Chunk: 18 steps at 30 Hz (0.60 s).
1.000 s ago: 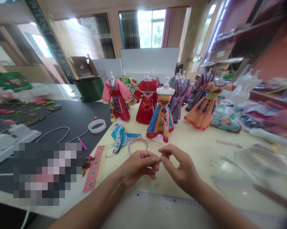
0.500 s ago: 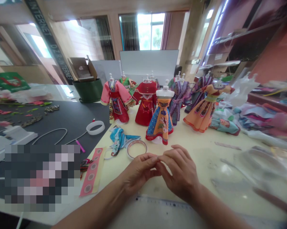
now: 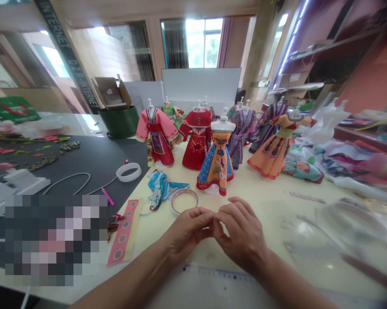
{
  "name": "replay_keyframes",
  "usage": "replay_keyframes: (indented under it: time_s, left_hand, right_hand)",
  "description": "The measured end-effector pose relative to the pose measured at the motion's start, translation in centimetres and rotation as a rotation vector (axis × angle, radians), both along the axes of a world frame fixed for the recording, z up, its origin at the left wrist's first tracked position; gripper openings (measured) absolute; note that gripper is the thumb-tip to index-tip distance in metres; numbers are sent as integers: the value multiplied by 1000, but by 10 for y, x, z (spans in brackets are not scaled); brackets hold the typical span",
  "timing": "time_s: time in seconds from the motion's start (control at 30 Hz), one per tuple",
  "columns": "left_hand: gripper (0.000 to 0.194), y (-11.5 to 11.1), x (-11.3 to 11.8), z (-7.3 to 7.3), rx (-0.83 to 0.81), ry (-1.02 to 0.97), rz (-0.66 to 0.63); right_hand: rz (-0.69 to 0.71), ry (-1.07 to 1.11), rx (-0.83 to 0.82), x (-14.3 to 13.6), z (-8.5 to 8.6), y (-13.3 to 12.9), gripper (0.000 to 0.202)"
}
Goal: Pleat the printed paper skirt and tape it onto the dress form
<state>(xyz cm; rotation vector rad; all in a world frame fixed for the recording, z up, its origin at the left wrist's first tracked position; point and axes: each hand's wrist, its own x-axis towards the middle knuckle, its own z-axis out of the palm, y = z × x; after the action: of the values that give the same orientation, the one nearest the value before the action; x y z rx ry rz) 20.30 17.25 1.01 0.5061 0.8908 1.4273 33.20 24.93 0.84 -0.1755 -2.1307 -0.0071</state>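
My left hand [image 3: 193, 229] and my right hand [image 3: 240, 234] meet above the pale tabletop, fingertips pinched together. Whatever lies between the fingers is too small or hidden to make out. Just beyond my left hand lies a roll of tape [image 3: 184, 201], flat on the table. A doll dress in orange and blue with a red hem [image 3: 216, 161] stands on a small white dress form straight ahead of my hands. Below my wrists a clear ruler [image 3: 219, 273] lies across the table. Left of the tape roll is a crumpled blue printed cloth [image 3: 161, 186].
Several dressed forms stand behind, among them a red dress [image 3: 197, 143], a pink robe [image 3: 156, 137] and an orange dress [image 3: 275, 148]. A pink patterned strip [image 3: 125, 231], a white tape roll [image 3: 129, 172] and a magenta pen [image 3: 108, 197] lie left. Fabric [image 3: 351, 159] is piled right.
My right hand has shifted slightly to the left, its fingers closer to those of my left hand. The things on the table have not moved.
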Motion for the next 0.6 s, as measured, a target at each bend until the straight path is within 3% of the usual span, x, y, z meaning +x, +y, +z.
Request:
replay_keyframes:
  time_s: [0.13, 0.3, 0.6]
  left_hand:
    - [18, 0, 0, -2, 8, 19, -13]
    - [17, 0, -2, -4, 32, 22, -18]
    - [16, 0, -5, -7, 85, 40, -79]
  right_hand:
    - [35, 51, -101, -3, -1, -2, 15]
    - [91, 83, -361, -3, -2, -6, 16]
    - [192, -10, -991, -1, 0, -11, 13]
